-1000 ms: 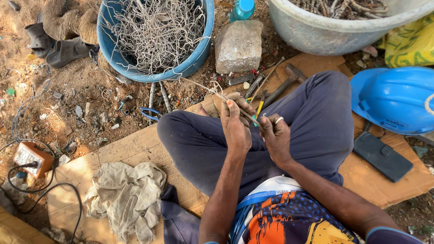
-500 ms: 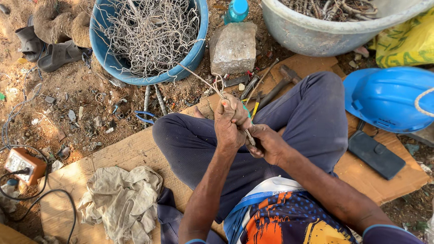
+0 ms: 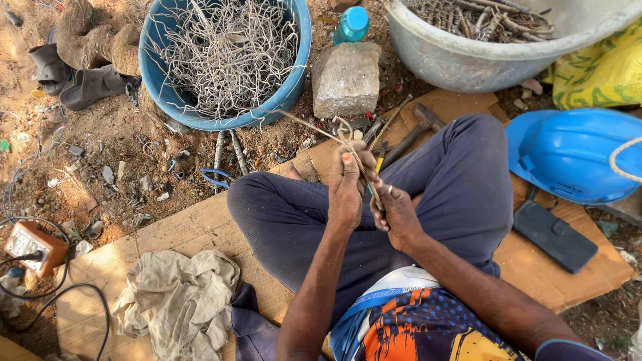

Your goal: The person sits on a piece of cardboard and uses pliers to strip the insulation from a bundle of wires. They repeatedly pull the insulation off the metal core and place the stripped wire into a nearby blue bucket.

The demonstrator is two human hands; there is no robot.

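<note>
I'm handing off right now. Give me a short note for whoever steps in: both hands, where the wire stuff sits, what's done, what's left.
Left hand: closed on a bent wire over the lap.
Right hand: gripping the wire's lower end, just below the left.
Blue tub of tangled wire sits ahead, stone block beside it; hand tools lie by the knee.
Done: wire's top end already looped.
Left: the rest of this wire looks unshaped; tub nearly full.

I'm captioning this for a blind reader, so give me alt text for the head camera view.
A person sitting cross-legged on cardboard bends a thin wire with the left hand and right hand; a blue tub of tangled wire sits ahead.
</note>
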